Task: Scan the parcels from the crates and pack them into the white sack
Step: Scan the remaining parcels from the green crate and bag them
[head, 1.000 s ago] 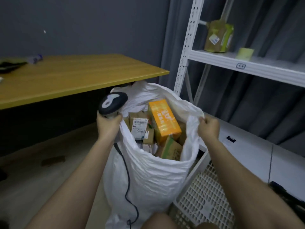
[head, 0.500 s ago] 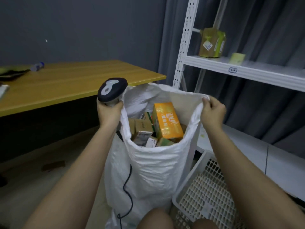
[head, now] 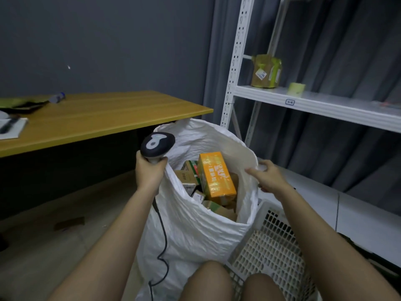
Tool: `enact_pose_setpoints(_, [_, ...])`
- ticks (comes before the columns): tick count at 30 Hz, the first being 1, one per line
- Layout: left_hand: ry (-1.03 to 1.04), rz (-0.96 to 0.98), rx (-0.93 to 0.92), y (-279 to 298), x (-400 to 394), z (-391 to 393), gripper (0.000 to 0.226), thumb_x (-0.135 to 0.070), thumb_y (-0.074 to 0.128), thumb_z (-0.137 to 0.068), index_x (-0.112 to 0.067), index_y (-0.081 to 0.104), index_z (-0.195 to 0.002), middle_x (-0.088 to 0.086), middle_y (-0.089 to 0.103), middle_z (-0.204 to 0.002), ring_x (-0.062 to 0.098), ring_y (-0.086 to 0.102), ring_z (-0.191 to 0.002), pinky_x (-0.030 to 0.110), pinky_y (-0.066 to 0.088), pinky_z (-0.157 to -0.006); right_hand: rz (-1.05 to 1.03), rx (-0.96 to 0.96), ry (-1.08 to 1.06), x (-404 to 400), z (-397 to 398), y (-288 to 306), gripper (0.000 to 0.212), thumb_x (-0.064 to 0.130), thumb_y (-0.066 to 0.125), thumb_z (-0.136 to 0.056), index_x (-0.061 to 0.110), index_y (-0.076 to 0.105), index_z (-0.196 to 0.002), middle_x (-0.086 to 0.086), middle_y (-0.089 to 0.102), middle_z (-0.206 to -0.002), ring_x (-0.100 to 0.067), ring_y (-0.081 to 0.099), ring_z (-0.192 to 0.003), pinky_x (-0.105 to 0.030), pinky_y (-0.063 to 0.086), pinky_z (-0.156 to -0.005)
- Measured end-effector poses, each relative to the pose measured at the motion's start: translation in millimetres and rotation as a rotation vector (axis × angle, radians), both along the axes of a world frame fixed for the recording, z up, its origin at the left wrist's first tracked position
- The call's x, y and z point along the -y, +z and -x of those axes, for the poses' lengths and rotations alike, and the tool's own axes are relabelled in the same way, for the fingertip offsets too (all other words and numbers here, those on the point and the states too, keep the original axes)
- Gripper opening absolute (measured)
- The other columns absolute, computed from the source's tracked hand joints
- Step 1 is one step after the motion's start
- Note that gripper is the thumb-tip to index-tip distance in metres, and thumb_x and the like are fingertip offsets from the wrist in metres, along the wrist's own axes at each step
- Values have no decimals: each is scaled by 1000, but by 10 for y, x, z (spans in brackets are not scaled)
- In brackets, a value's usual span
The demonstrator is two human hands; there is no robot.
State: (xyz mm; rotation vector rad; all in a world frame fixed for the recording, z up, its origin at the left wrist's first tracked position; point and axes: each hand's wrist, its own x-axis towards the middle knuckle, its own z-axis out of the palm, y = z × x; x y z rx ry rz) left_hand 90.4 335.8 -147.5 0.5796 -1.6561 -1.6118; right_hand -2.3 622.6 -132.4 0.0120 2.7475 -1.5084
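Note:
The white sack (head: 195, 227) stands open between my arms, with several parcels inside. An orange box (head: 217, 177) lies on top of brown cartons (head: 187, 177). My left hand (head: 149, 170) grips the handle of the black barcode scanner (head: 157, 143) at the sack's left rim, and the scanner's cable (head: 162, 242) hangs down the sack's side. My right hand (head: 268, 177) is at the sack's right rim, thumb inside and fingers outside, pinching the fabric. A white perforated crate (head: 267, 246) sits at the lower right against the sack.
A wooden table (head: 97, 118) stands at the left with papers on it. White metal shelving (head: 303, 101) at the right carries a taped parcel (head: 265, 71) and a yellow-green tape roll (head: 296, 89). A dark curtain hangs behind. My knees show at the bottom edge.
My right hand has eased from a fist on the bunched rim to a looser pinch. The sack's mouth has spread wider, the parcels have settled, and my view has tilted upward.

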Motion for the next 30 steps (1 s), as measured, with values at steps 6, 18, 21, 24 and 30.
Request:
enact_pose_setpoints(6, [-43,17,-20,-125,-221,-447,55,-14,73,-78,-21,47,-126,-7,53,-108,13,50,-98,29,38,-83,-18,285,87,-34,-515,-104,74,26,68,-84,22,27,-146,-15,57,-100,-19,55,-67,-23,46,-49])
enact_pose_setpoints(18, [-210,20,-181,-54,-731,-1116,48,-10,75,-78,-24,53,-118,-11,60,-110,2,56,-97,10,41,-77,366,-231,-95,47,-869,-109,39,7,54,-92,18,46,-129,-16,62,-86,-21,59,-62,-31,52,-56])
enact_pose_setpoints(21, [-307,20,-221,5,-963,-1106,51,-8,76,-77,-23,53,-120,-17,61,-105,-13,55,-88,-3,39,-63,492,-130,0,-67,-1021,-201,28,13,52,-99,17,45,-126,-10,59,-71,-19,56,-57,-27,53,-54])
enact_pose_setpoints(24, [-408,27,-227,8,-1317,-1034,53,-6,76,-75,-17,54,-122,-11,63,-108,-12,56,-89,-1,42,-66,420,-171,11,-331,-1204,-224,24,21,55,-99,20,49,-122,-9,63,-81,-19,61,-66,-23,54,-56])
enact_pose_setpoints(30, [-658,169,-209,-80,-2288,-808,47,-9,77,-76,-24,52,-113,-19,59,-104,-6,57,-93,4,41,-78,282,-192,-132,-1312,-1656,-399,19,22,53,-100,17,58,-118,-9,65,-92,-19,63,-74,-29,56,-70])
